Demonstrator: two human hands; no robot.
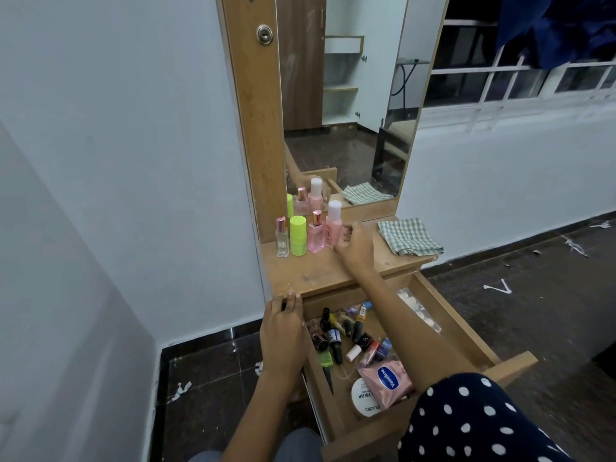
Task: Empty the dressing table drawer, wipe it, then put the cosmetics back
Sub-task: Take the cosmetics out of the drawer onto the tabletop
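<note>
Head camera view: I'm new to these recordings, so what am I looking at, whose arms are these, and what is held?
The single picture comes from a camera worn on a person's head, looking down at their own arms. No machine is involved. They face a wooden dressing table with a mirror. Its drawer is pulled open and still full of nail polishes, a Vaseline pouch and a white jar. On the tabletop four bottles stand in a row beside a folded checked cloth. The right hand grips the pink bottle with the white cap. The left hand rests on the tabletop's front edge, holding nothing.
</note>
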